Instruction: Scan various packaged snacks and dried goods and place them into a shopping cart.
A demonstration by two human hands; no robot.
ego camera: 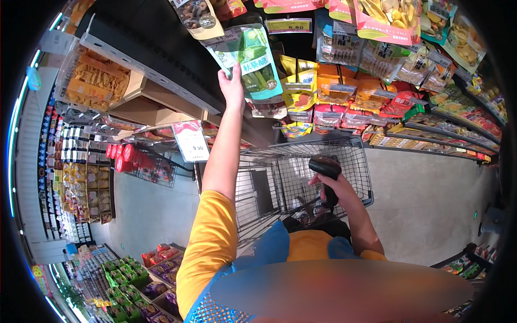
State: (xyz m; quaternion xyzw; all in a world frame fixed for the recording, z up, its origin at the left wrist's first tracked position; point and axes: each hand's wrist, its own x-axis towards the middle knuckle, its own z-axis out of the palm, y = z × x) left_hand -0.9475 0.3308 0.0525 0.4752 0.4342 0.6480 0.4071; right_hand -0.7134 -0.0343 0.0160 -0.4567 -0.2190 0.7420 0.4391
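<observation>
My left hand reaches up to the snack shelf and pinches the left edge of a green and white snack pouch that pictures okra. The thumb lies over the pouch's front; the other fingers are mostly hidden behind it. A price tag overlaps the pouch's upper left. Low in front of my body, my right hand grips the handle of a black handheld barcode scanner. The scanner is above a grey wire shopping cart, whose basket lies between me and the shelf.
Hanging yellow pouches and orange pouches fill the rack beside the green pouch. A black shelf panel stands to the left, with a hanging price card below. Another wire basket holds red-lidded containers. Grey floor extends right.
</observation>
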